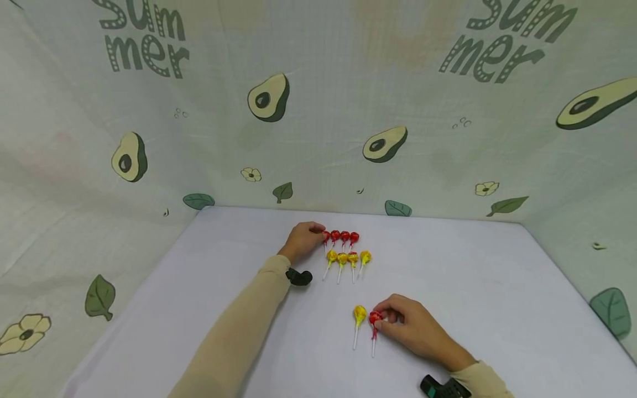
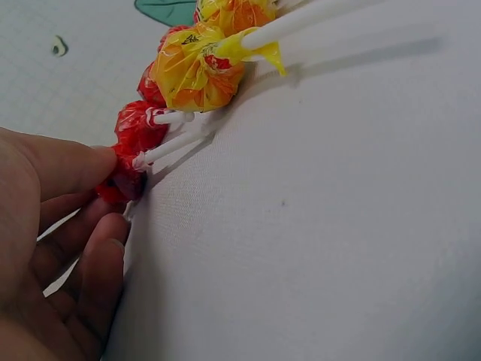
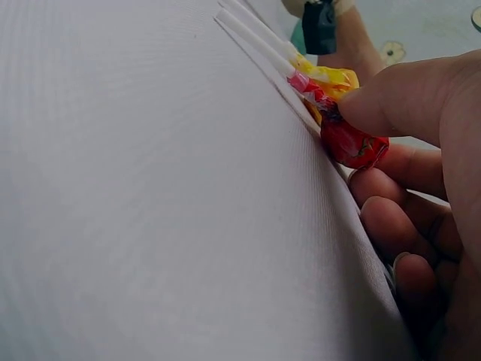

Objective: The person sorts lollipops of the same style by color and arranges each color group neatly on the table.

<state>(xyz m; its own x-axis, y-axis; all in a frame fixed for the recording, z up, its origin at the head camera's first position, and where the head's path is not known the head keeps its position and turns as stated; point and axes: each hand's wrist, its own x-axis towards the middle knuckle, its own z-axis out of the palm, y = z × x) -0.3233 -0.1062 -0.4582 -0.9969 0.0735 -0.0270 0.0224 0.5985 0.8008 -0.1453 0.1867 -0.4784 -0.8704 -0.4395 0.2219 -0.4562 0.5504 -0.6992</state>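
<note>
Near the table's front edge, right hand [image 1: 415, 329] pinches a red lollipop [image 1: 375, 318] w/ thumb & fingers, beside a yellow one [image 1: 359, 314]. Farther back, left hand [image 1: 302, 241] fingertips pinch the end red lollipop [image 1: 325, 236] of the row.

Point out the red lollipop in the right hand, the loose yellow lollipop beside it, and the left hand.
red lollipop [image 1: 375, 317]: head view, on its wrapped head.
yellow lollipop [image 1: 359, 314]: head view, on its wrapped head.
left hand [image 1: 302, 241]: head view, on the back of the hand.
</note>
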